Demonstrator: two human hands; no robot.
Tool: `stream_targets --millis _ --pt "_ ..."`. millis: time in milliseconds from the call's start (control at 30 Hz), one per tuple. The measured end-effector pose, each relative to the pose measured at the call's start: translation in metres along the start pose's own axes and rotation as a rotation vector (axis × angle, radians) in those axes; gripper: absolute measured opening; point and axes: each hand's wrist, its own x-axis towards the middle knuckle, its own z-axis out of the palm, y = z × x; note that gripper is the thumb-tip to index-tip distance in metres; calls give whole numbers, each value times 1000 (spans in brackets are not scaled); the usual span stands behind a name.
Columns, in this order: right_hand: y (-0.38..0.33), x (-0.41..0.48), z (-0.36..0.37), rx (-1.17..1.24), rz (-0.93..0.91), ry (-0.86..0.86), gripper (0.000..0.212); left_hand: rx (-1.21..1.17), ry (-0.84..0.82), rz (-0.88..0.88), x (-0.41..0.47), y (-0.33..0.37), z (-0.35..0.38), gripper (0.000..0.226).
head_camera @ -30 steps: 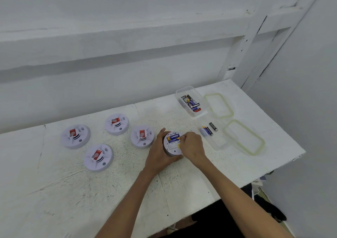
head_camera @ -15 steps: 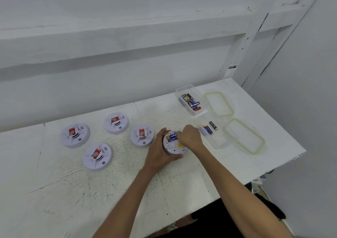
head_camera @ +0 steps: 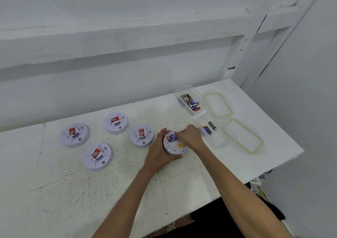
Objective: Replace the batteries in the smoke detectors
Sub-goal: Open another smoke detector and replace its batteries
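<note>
Detector (head_camera: 174, 146) back-up on table (head_camera: 127, 192), right of centre, gripped round the rim by curled left hand (head_camera: 157, 152). Right hand (head_camera: 191, 137) fingertips curled onto its blue battery (head_camera: 171, 138). Four more detectors (head_camera: 141, 135) to the left; two open boxes (head_camera: 184, 87) just right.

One wide-angle camera, worn on the head, looks forward and down across the white surface (head_camera: 109, 192) toward the back wall (head_camera: 127, 36). It sits fairly near: both forearms enter from the bottom edge, and the left hand (head_camera: 158, 152) and right hand (head_camera: 192, 137) lie near mid-frame.
</note>
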Motion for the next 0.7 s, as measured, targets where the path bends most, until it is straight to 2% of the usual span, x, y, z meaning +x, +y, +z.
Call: stream_targets --millis 100,267,367,433,600,700 --pt "4 -4 2 -149 -83 73 27 -44 -1 4 0 -2 1 122" --pt "12 -11 2 -94 -212 85 34 -19 10 14 2 -8 0 121" --pt "16 -11 -1 -176 -270 75 27 28 6 24 1 -5 0 106" --pt "17 -13 -3 -215 -311 90 21 38 6 32 1 -6 0 108" --pt "26 -13 -16 -84 -398 117 12 59 9 48 2 -5 0 111" --pt "31 -12 -33 60 -369 236 10 58 17 68 2 -7 0 110"
